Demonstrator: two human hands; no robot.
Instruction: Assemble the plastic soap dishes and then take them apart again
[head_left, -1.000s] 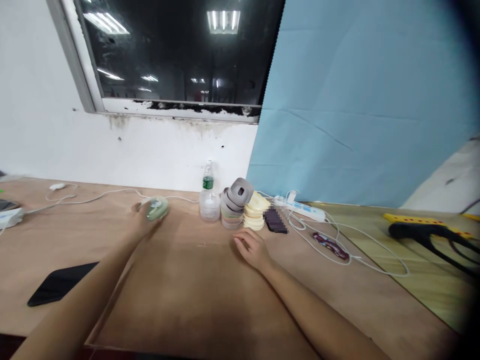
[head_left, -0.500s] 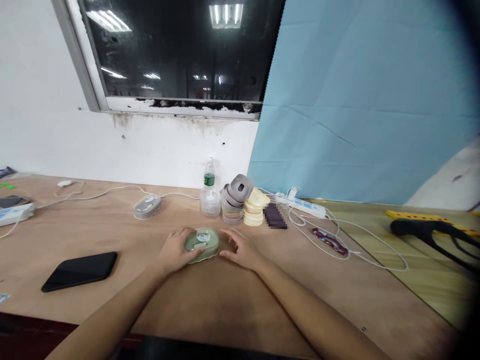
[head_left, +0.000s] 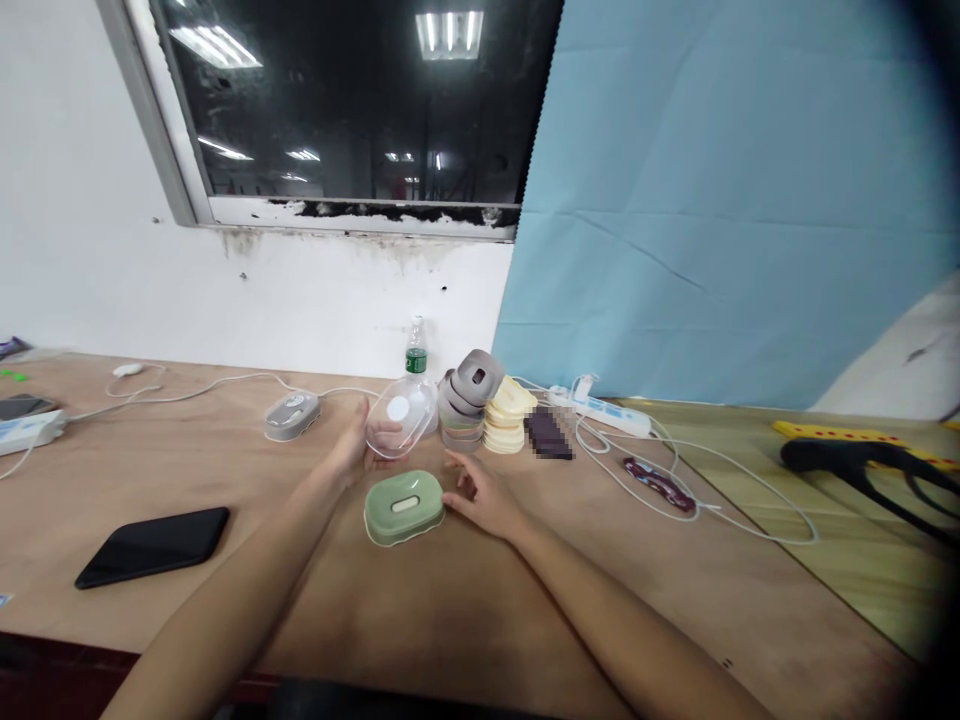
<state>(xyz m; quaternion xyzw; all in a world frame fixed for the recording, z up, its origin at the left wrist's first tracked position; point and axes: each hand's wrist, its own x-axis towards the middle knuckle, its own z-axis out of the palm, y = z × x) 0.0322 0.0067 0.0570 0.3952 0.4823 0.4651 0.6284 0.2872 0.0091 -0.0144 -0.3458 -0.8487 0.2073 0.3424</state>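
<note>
A clear plastic lid [head_left: 409,400] with a round white sticker is tilted up in my left hand [head_left: 358,447], whose fingers show through it. Below it on the table sits a green oval soap box [head_left: 403,506] with a slot in its middle, its top uncovered. Beside the box's right end is my right hand [head_left: 482,492], fingers apart and curved, the thumb at or very near the rim. Behind the lid stands a plastic bottle [head_left: 416,358] with a green label, its lower part seen through the lid.
Grey oval trays [head_left: 474,385] and cream-coloured pieces [head_left: 508,425] are stacked behind my right hand. A grey lidded box [head_left: 292,415] stands at the back left. The black phone [head_left: 154,546] lies left of my arm. A power strip [head_left: 604,412] and cables run along the right.
My left hand has lifted the clear lid off the green soap box and moved it up and back. The box now stands uncovered. My right hand has hardly moved.
</note>
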